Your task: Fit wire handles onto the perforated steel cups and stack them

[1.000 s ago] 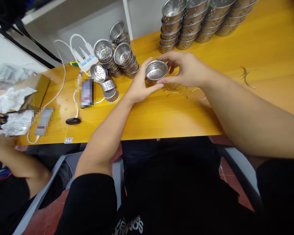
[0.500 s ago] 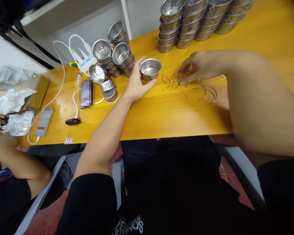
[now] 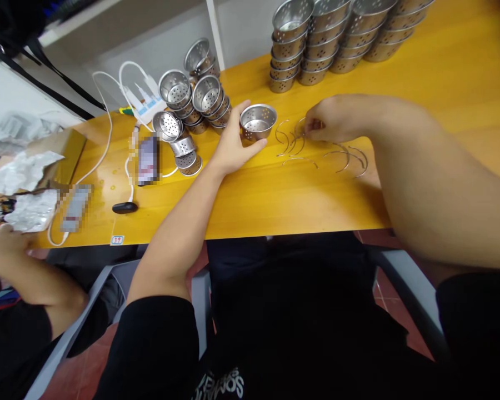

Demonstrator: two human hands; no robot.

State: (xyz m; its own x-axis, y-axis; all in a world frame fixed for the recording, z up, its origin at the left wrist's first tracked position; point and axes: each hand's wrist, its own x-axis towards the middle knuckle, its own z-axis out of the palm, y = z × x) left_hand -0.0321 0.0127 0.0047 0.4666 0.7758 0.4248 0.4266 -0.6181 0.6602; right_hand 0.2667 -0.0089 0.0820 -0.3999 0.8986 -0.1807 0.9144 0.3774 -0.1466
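My left hand [image 3: 230,145] curls round the side of a small perforated metal cup [image 3: 258,122], which stands mouth up with its inside showing. To the right of the cup, my right hand [image 3: 327,123] has its thumb and fingers pinched together at a thin curved wire [image 3: 299,129]; the fingertips partly hide it. Several more curved wires [image 3: 291,145] lie on the table between the hands. Another loose group of bent wires [image 3: 352,158] lies below my right hand.
Tall stacks of perforated cups [image 3: 289,47] stand at the back right. More cups [image 3: 207,94] are piled left of my left hand, near a power strip [image 3: 150,105], a phone [image 3: 149,161] and white cables. A co-worker's hand [image 3: 4,241] is at the far left table edge.
My right hand's fingers have closed together among the wires, and the hand has shifted slightly left and down. My left hand stays round the cup.
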